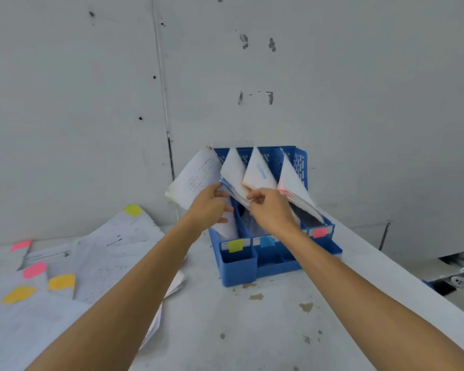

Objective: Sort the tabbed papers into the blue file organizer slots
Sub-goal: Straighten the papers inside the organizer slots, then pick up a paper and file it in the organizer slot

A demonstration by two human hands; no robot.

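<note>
The blue file organizer [239,271] stands on the white table against the wall. Its slots carry a yellow label [235,245], a blue label [266,241] and a pink label [319,232]. White papers lean in every slot. My left hand [209,207] grips a sheaf of written sheets [193,178] at the leftmost slot, tilted out to the left. My right hand [271,207] pinches the lower edge of the blue-tabbed papers [233,172] in the second slot. Two more bundles [260,170] [292,180] stand to the right.
Loose papers [113,253] with yellow, pink and orange tabs lie spread over the table's left side. The table's right edge [402,274] runs diagonally, with clutter on the floor beyond it. Stained bare tabletop lies in front of the organizer.
</note>
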